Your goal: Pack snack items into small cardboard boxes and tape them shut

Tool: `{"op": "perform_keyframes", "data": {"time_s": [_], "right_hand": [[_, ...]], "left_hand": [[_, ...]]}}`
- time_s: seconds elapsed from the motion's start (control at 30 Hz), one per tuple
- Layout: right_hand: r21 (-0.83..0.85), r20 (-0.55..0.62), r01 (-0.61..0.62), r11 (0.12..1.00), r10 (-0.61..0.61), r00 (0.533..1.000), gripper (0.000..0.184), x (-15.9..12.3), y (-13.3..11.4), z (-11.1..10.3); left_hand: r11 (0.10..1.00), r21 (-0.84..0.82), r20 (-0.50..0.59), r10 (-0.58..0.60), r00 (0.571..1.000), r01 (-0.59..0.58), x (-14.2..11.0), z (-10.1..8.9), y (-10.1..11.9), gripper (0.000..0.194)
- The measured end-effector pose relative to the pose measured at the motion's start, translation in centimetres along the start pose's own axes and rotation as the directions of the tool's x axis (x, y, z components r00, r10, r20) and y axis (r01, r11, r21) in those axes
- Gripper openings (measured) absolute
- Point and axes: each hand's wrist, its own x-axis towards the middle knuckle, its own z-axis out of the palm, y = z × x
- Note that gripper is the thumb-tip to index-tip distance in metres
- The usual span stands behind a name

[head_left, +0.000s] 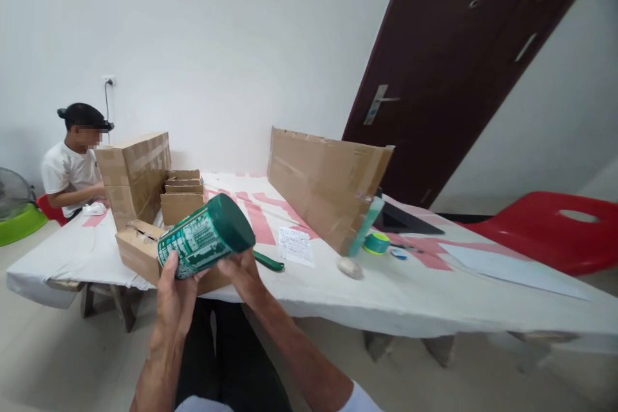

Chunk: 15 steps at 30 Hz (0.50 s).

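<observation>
A green cylindrical canister (196, 243) with a dark green lid and pale printed text is held tilted above the table's front edge, lid toward the upper right. My left hand (174, 283) grips its lower left end from below, fingers closed on it. Near the lid, my right hand (240, 268) is closed against the underside; part of its fingers is hidden behind the canister. Beneath and behind it lies an open-topped cardboard box (138, 244). A green curved handle (268, 262) shows just right of my right hand, the rest of it hidden.
Stacked cardboard boxes (135, 174) and smaller open boxes (182, 206) stand at left, with a person (72, 170) seated beyond. A cardboard panel (328, 183), handwritten paper (295, 244), tape roll (376, 243) and pale stone-like lump (350, 268) lie rightward. A red chair (541, 232) stands far right.
</observation>
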Motion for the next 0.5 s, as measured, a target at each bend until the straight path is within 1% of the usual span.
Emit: {"op": "perform_keyframes", "data": {"time_s": [0.03, 0.07, 0.1, 0.13, 0.17, 0.2, 0.23, 0.27, 0.3, 0.37, 0.43, 0.5], "right_hand": [[-0.010, -0.028, 0.035, 0.999, -0.035, 0.999, 0.071, 0.3, -0.3, 0.1], [-0.018, -0.044, 0.070, 0.997, -0.071, 0.997, 0.064, 0.7, -0.8, 0.3], [-0.028, -0.053, 0.098, 0.995, -0.099, 0.994, 0.061, 1.2, -1.5, 0.5], [-0.044, -0.053, 0.109, 0.993, -0.111, 0.992, 0.059, 1.8, -2.2, 0.8], [-0.067, -0.047, 0.116, 0.991, -0.119, 0.992, 0.058, 2.5, -2.9, 1.0], [-0.094, -0.035, 0.124, 0.988, -0.128, 0.991, 0.059, 3.2, -3.4, 1.3], [-0.125, -0.024, 0.134, 0.983, -0.138, 0.990, 0.060, 3.9, -3.8, 1.6], [-0.158, -0.014, 0.141, 0.977, -0.145, 0.989, 0.062, 4.5, -3.9, 1.9], [-0.187, -0.008, 0.139, 0.972, -0.143, 0.990, 0.065, 5.1, -3.7, 2.0], [-0.217, -0.009, 0.111, 0.970, -0.116, 0.993, 0.073, 6.2, -2.3, 2.0], [-0.224, -0.010, 0.058, 0.973, -0.061, 0.998, 0.079, 7.1, -0.3, 1.7], [-0.226, -0.005, 0.001, 0.974, -0.002, 1.000, 0.080, 7.9, 1.9, 1.1]], "left_hand": [[0.992, 0.120, 0.018, 0.046, 0.999, -0.048, 0.3, -0.3, 0.3, 0.072], [0.964, 0.244, 0.056, 0.094, 0.994, -0.105, 0.8, -0.7, 0.7, 0.080], [0.922, 0.354, 0.120, 0.124, 0.985, -0.160, 1.4, -1.1, 1.1, 0.088], [0.875, 0.439, 0.198, 0.127, 0.972, -0.203, 2.0, -1.3, 1.6, 0.093], [0.837, 0.495, 0.275, 0.103, 0.956, -0.233, 2.7, -1.5, 2.1, 0.096], [0.813, 0.525, 0.336, 0.073, 0.939, -0.251, 3.4, -1.5, 2.5, 0.095], [0.799, 0.540, 0.373, 0.054, 0.926, -0.264, 4.1, -1.4, 2.8, 0.094], [0.790, 0.548, 0.382, 0.055, 0.923, -0.274, 4.7, -1.2, 2.9, 0.093], [0.787, 0.551, 0.368, 0.069, 0.927, -0.277, 5.3, -1.0, 3.0, 0.091], [0.803, 0.541, 0.312, 0.085, 0.946, -0.251, 6.3, -0.9, 2.7, 0.087], [0.833, 0.521, 0.242, 0.065, 0.968, -0.186, 7.2, -1.2, 2.1, 0.080], [0.853, 0.514, 0.162, 0.014, 0.987, -0.097, 7.9, -1.9, 1.3, 0.075]]}}
